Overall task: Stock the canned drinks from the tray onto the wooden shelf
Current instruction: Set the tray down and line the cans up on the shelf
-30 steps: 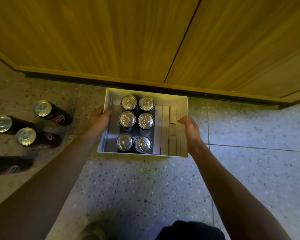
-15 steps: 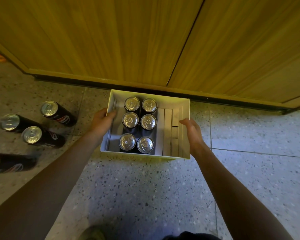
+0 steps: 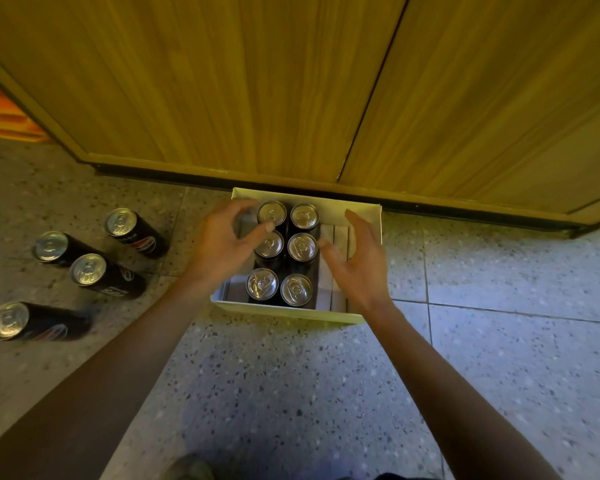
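A white tray [image 3: 284, 312] sits on the speckled floor against the base of the wooden cabinet [image 3: 257, 81]. Several black cans with silver tops stand upright in it, two abreast; one is the near-right can [image 3: 296, 289]. My left hand [image 3: 222, 247] hovers over the tray's left side, fingers spread, thumb tip over the middle-left can [image 3: 270, 244]. My right hand [image 3: 359, 261] hovers open over the tray's right side, above the white slats [image 3: 340, 237]. Neither hand grips anything.
Several more black cans [image 3: 90, 270] stand on the floor to the left of the tray. An orange patterned thing [image 3: 0, 112] shows at the far left edge. A shoe tip [image 3: 187, 469] is at the bottom edge. Tiled floor extends to the right.
Both hands let go of the tray's side walls and moved inward over the cans, fingers spread. The tray stays on the floor by the cabinet.
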A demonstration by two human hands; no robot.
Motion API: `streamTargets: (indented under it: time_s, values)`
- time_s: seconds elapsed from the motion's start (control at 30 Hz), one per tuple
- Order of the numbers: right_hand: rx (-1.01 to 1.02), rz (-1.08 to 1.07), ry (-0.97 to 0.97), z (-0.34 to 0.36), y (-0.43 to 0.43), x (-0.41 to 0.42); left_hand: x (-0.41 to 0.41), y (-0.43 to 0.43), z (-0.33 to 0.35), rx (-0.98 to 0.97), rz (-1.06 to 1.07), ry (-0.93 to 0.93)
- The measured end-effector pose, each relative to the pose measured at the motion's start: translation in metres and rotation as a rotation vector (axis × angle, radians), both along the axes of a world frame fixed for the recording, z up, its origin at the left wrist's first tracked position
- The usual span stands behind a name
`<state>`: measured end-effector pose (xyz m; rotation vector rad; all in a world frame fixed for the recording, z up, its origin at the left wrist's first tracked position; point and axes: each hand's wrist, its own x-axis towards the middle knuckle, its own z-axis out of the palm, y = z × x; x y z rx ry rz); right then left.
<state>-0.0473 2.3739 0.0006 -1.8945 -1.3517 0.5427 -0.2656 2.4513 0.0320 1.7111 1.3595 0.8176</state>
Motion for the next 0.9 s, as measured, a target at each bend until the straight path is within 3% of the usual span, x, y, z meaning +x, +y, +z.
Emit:
streamTargets:
  time_s: [0.13, 0.47, 0.9]
  values:
    - [-0.093, 0.065, 0.036, -0.003, 0.002, -0.021, 0.01, -0.01, -0.016, -0.118, -0.011, -0.005]
    - [-0.157, 0.078, 0.024, -0.02, 0.013, -0.039, 0.012, -0.015, -0.047, -0.091, 0.024, 0.101]
    - [-0.067, 0.134, 0.047, -0.008, 0.007, -0.028, 0.001, -0.007, -0.033, -0.024, -0.054, 0.086]
